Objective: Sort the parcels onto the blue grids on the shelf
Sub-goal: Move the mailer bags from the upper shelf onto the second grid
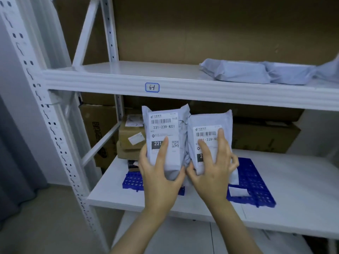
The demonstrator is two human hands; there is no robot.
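Note:
Two grey plastic parcels with white shipping labels stand upright side by side above the lower shelf. My left hand [159, 173] grips the left parcel [165, 125] from below and the side. My right hand [212, 167] grips the right parcel [209, 123], fingers spread over its label. Under them lie two blue grids on the lower shelf: the left blue grid [133, 180] mostly hidden by my hand, and the right blue grid [253, 184] with a small white slip on it. Whether the parcels touch the grids is hidden.
The upper shelf [128, 79], marked with a small tag [152, 87], carries several grey parcels [256, 73] at the right. Brown cardboard boxes [128, 136] stand at the back left of the lower shelf [302, 189]. A white upright post [45, 116] rises at the left.

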